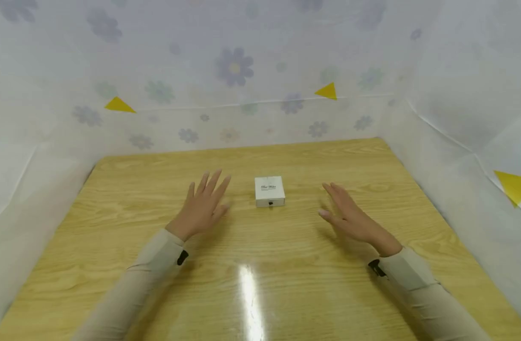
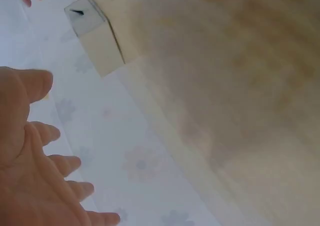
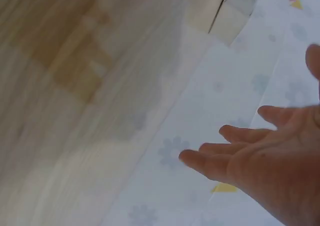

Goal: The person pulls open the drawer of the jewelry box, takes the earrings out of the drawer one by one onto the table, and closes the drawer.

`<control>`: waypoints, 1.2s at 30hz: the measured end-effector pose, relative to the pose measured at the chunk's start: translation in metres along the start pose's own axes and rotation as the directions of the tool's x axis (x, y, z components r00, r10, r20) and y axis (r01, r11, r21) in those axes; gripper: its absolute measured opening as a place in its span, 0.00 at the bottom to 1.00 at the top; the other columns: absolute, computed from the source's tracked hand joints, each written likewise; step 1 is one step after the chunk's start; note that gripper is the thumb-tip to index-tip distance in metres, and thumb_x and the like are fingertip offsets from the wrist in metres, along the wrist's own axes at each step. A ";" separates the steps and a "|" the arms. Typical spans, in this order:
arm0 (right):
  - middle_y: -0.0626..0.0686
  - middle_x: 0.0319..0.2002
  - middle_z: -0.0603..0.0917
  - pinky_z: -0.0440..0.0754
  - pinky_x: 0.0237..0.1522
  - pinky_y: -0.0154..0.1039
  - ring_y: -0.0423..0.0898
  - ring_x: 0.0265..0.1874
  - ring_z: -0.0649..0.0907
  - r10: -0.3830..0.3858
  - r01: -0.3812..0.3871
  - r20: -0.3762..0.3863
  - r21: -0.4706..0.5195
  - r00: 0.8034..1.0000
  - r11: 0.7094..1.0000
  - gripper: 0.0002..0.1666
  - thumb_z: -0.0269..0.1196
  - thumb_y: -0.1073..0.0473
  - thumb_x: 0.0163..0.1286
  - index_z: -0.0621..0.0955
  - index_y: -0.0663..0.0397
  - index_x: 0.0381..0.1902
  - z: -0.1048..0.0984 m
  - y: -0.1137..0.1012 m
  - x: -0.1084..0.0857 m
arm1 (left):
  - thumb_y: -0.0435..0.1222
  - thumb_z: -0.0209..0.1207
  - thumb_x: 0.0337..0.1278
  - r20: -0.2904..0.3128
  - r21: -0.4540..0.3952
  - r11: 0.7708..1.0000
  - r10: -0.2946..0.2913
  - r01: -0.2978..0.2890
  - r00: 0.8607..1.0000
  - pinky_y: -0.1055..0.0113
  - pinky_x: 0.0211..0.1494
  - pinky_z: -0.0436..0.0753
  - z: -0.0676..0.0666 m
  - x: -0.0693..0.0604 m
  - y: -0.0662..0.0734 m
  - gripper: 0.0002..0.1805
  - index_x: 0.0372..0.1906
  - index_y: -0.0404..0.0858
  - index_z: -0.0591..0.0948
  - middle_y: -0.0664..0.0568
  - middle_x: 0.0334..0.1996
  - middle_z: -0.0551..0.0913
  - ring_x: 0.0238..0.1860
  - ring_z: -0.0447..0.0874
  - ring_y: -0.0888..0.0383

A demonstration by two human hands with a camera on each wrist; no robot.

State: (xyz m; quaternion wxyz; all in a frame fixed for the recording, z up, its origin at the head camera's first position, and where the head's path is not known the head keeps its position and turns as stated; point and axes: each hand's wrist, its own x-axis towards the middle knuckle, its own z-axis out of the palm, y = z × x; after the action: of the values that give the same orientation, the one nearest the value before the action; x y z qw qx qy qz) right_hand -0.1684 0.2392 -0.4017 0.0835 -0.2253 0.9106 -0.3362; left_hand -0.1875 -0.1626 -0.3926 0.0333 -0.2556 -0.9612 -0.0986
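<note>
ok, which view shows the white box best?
Head: the white box shows whole, with its lettered top and front visible. Left wrist: whole but tilted, no lettering visible. Right wrist: cut off at the top edge.

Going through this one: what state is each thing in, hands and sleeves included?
Table: shiny, showing a bright streak of glare.
Box: closed, flat on the table, printed side up, touched by neither hand.
Left hand: open, spread, holding nothing.
Right hand: open, holding nothing.
Sleeves: down to the wrists.
Flowered wall covering: creased.
</note>
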 end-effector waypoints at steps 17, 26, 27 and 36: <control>0.63 0.61 0.75 0.75 0.57 0.54 0.58 0.59 0.75 0.067 -0.126 0.140 0.472 0.988 0.872 0.31 0.50 0.47 0.76 0.67 0.63 0.67 0.034 -0.029 0.027 | 0.43 0.35 0.77 0.224 -0.169 0.984 0.090 -0.052 0.971 0.56 0.76 0.49 0.027 0.104 0.028 0.31 0.76 0.34 0.45 0.43 0.76 0.45 0.76 0.41 0.50; 0.63 0.61 0.75 0.77 0.56 0.52 0.57 0.58 0.77 0.080 -0.175 0.210 0.486 0.974 0.856 0.32 0.50 0.46 0.76 0.67 0.63 0.67 0.038 -0.043 0.028 | 0.46 0.31 0.77 0.309 -0.106 0.993 0.078 -0.047 0.948 0.52 0.76 0.51 0.029 0.103 0.031 0.31 0.76 0.37 0.44 0.46 0.77 0.44 0.76 0.42 0.50; 0.63 0.60 0.75 0.78 0.56 0.52 0.57 0.58 0.77 0.076 -0.176 0.214 0.501 0.974 0.847 0.32 0.49 0.46 0.76 0.67 0.64 0.67 0.039 -0.044 0.029 | 0.47 0.31 0.77 0.309 -0.096 0.994 0.077 -0.049 0.948 0.52 0.75 0.51 0.029 0.103 0.031 0.31 0.76 0.37 0.44 0.46 0.77 0.44 0.76 0.42 0.50; 0.65 0.54 0.79 0.76 0.58 0.50 0.56 0.56 0.79 0.159 -0.250 0.204 0.574 0.966 0.780 0.28 0.50 0.50 0.77 0.72 0.70 0.61 0.047 -0.062 0.048 | 0.48 0.28 0.77 0.300 -0.033 0.997 0.076 -0.070 0.951 0.50 0.76 0.48 0.032 0.103 0.031 0.32 0.76 0.37 0.43 0.47 0.77 0.43 0.76 0.39 0.51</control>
State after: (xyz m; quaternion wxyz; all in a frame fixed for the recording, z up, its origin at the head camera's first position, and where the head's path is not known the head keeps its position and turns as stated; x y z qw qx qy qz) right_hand -0.1744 0.1481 -0.3977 0.2517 -0.1111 0.7694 -0.5764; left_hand -0.2619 -0.0793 -0.4068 -0.1126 -0.3034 -0.9438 -0.0676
